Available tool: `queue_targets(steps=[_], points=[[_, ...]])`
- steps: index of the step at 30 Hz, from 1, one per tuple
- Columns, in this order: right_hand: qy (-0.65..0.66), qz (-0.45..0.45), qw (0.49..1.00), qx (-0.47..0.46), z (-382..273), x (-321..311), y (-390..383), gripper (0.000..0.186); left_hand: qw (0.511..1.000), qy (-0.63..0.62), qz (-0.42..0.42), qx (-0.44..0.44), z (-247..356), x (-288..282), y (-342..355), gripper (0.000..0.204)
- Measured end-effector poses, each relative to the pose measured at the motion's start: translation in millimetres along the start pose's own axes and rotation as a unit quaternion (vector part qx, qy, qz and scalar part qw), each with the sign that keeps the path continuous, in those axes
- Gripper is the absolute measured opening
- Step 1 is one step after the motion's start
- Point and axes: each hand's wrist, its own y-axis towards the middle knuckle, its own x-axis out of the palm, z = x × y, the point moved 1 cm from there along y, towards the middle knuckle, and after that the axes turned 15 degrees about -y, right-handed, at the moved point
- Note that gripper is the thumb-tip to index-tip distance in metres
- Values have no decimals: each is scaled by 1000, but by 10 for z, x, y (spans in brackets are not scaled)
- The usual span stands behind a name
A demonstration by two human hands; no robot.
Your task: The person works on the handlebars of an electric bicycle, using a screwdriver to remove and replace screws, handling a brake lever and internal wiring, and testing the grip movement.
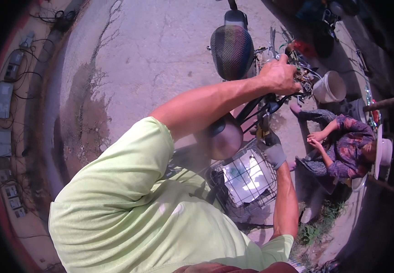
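A two-wheeled bike stands before me, its saddle (232, 52) under a dark mesh cover and a wire basket (271, 175) nearer to me. My bare left hand (279, 76) reaches across to a tangle of wires and thin parts beside the bike. Its fingers curl down, and what they grip is hidden. In a grey glove with dark fingers, my right hand (273, 150) closes by the handlebar (274, 105), at the basket's far corner. Something yellowish shows at its fingertips, too small to name. A shiny whitish sheet (244, 177) lies in the basket.
At the right sits a person (349, 145) in a patterned top and pale hat, hands together. A whitish bucket (330, 87) stands beyond the wires. Electrical boxes (2, 100) with loose cables line the left edge. Green weeds (313, 230) grow at the lower right.
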Motion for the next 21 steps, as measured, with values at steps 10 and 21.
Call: queue_targets(steps=[10, 21], points=[[-379, -121, 889, 226, -1618, -501, -563, 47, 1000, 2, 0, -10, -24, 34, 2, 59], [-179, -84, 972, 127, -314, -335, -472, 51, 999, -30, -23, 11, 183, 57, -39, 58]])
